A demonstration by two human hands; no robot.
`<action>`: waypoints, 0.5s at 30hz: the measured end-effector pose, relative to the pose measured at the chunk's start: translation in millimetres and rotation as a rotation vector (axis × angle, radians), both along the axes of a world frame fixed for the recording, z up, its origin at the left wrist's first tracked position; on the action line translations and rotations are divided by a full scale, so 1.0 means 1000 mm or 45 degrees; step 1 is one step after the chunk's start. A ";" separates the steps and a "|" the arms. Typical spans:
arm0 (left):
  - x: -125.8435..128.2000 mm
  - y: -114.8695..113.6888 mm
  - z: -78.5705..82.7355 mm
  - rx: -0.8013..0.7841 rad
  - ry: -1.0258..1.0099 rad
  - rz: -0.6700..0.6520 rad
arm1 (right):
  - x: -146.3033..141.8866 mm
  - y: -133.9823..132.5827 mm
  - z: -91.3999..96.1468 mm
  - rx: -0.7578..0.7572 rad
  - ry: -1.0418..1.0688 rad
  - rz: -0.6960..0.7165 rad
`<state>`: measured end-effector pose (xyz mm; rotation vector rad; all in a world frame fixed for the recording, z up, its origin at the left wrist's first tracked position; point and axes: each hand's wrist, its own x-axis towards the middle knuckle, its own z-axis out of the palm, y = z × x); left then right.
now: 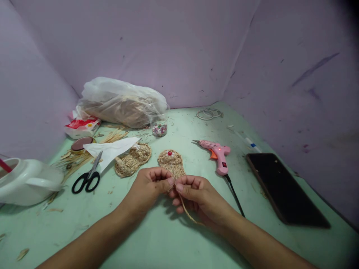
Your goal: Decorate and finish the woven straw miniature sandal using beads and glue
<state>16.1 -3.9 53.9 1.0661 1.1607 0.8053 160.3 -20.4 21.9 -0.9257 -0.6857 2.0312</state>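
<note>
A small woven straw slipper (172, 166), with a red bead and white beads at its far end, is held over the table. My left hand (153, 186) pinches its near end, the fingers hiding that part. Close against it, my right hand (200, 196) is closed at the root of a thin twisted straw cord (189, 216), whose tail trails toward the right wrist. The thumbs nearly meet, and the exact grip point is hidden. Left of this lies a second woven straw slipper (133, 160), partly under a white tissue (112, 150).
Black-handled scissors (89, 177) and a white pot (30, 183) lie left. Behind are a plastic bag (117, 102), bead cup (159, 125), tissue pack (82, 127) and round tin (82, 144). A pink glue gun (220, 155), its cable and a dark phone (283, 186) lie right.
</note>
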 end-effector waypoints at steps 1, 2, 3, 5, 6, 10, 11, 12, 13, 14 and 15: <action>0.000 0.000 0.000 -0.006 -0.003 0.007 | 0.000 0.000 -0.001 0.002 -0.011 -0.018; 0.000 0.000 -0.001 -0.015 -0.008 0.018 | -0.001 0.000 -0.002 0.007 -0.022 -0.044; 0.000 0.000 -0.001 -0.026 -0.016 0.031 | -0.001 0.001 -0.003 0.015 -0.033 -0.075; 0.001 0.000 -0.001 -0.044 -0.043 0.037 | -0.001 0.001 -0.004 0.033 -0.047 -0.126; 0.002 -0.001 0.000 -0.052 -0.060 0.035 | 0.000 0.001 -0.004 0.038 -0.051 -0.138; 0.003 -0.002 0.001 -0.076 -0.079 0.063 | -0.001 0.001 -0.002 0.011 -0.054 -0.132; 0.003 -0.002 0.001 -0.077 -0.080 0.061 | -0.001 0.001 -0.002 0.003 -0.058 -0.132; 0.003 -0.002 0.001 -0.075 -0.083 0.048 | -0.002 0.000 -0.001 -0.002 -0.066 -0.128; 0.003 -0.002 0.001 -0.069 -0.087 0.025 | -0.002 0.000 0.000 -0.004 -0.078 -0.122; 0.003 -0.002 0.000 -0.062 -0.091 0.000 | -0.002 0.000 0.001 0.003 -0.100 -0.116; 0.003 -0.002 0.000 -0.055 -0.093 -0.024 | -0.002 -0.001 0.003 0.013 -0.132 -0.106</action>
